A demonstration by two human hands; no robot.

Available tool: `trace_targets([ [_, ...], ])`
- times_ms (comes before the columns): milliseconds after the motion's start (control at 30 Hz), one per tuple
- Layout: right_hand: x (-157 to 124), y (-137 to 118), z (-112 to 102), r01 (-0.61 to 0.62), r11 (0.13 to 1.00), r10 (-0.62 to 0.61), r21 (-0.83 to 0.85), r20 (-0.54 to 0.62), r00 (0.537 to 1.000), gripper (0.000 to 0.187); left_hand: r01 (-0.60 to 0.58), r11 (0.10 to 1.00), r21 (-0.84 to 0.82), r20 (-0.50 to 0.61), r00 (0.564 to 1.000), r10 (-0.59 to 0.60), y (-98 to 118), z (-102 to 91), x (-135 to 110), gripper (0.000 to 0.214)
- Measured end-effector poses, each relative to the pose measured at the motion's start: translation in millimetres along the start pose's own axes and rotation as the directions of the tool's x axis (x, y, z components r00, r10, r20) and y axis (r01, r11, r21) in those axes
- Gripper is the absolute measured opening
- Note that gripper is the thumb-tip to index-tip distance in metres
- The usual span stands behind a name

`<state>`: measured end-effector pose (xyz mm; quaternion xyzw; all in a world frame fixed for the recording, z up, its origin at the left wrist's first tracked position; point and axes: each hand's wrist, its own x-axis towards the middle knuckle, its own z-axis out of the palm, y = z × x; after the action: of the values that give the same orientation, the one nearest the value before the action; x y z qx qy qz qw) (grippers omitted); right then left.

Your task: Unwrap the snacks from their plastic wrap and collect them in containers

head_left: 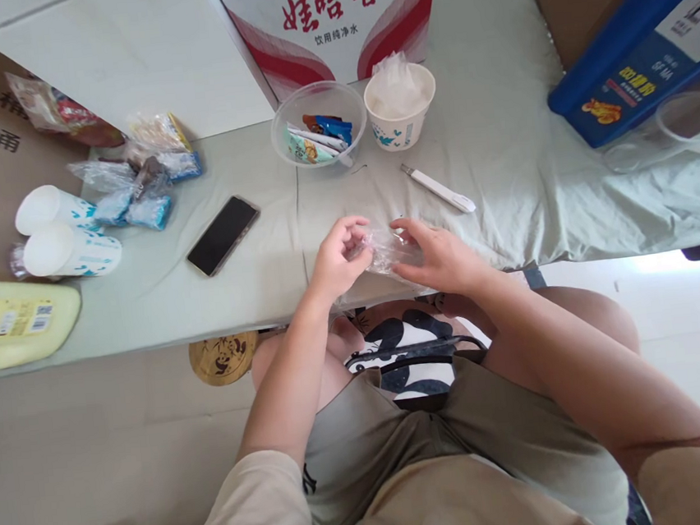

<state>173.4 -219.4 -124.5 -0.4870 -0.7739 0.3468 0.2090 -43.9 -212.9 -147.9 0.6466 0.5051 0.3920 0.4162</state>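
Note:
A crumpled piece of clear plastic [388, 255], like a thin bag or wrapper, lies near the table's front edge between my hands. My left hand [341, 259] has its fingers curled, with thumb and fingertips pinching the plastic's left side. At the other side, my right hand [439, 255] rests against the plastic with thumb and forefinger spread apart. Just beyond the right hand is a white utility knife [439, 188]. Behind it stands a paper cup [400, 130] with crumpled translucent plastic in it. Left of the cup, a clear round bowl [282, 141] holds several small packets.
A phone [223, 235] lies left of my hands. Farther left are two paper cups [73, 249], several wrapped packets [150, 211] and a pale yellow jug [58, 315]. A white-and-red box [336, 57] stands behind; a blue container [612, 97] and clear cup [695, 122] are right.

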Motion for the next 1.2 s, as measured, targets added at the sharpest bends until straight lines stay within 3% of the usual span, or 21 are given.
trace_targets([
  [67,1,-4,-2,-0.039,0.994,0.032,0.105,0.067,0.997,0.031,-0.005,0.991,-0.131,-0.065,0.998,-0.004,1,-4.7,1,0.045],
  [133,3,-8,-1,-0.087,0.971,0.078,0.224,0.048,0.996,0.016,0.023,0.978,-0.205,-0.099,0.994,-0.044,1,-8.2,3,0.05],
  [300,6,-14,13,-0.134,0.848,0.218,0.513,-0.106,0.97,0.022,0.177,0.911,-0.372,0.127,0.982,-0.139,0,5.7,2,0.069],
  [367,7,-15,17,-0.106,0.837,0.209,0.537,-0.135,0.969,0.024,0.186,0.902,-0.391,0.147,0.979,-0.138,0,15.8,0,0.066],
  [467,9,-15,18,-0.066,0.843,0.177,0.534,-0.159,0.971,0.022,0.204,0.928,-0.311,0.152,0.975,-0.163,4,23.1,-1,0.046],
  [667,12,-8,0,-0.14,0.88,0.186,0.454,-0.058,0.981,0.018,0.177,0.968,-0.181,0.11,0.981,-0.159,9,15.7,2,0.035],
  [833,8,-8,-3,-0.125,0.759,0.16,0.639,0.004,0.987,0.022,0.188,0.947,-0.259,0.084,0.982,-0.172,8,16.0,0,0.034],
  [967,6,-12,-7,-0.056,0.701,0.128,0.711,-0.048,0.991,0.02,0.272,0.879,-0.392,0.18,0.96,-0.216,13,14.7,-2,0.032],
  [1100,6,-15,-16,-0.063,0.68,0.124,0.73,-0.03,0.992,0.031,0.281,0.834,-0.476,0.188,0.958,-0.216,22,11.3,-1,0.038],
  [1200,5,-12,-17,-0.111,0.734,0.143,0.671,0.007,0.99,0.042,0.315,0.849,-0.424,0.214,0.946,-0.244,24,10.7,1,0.054],
])
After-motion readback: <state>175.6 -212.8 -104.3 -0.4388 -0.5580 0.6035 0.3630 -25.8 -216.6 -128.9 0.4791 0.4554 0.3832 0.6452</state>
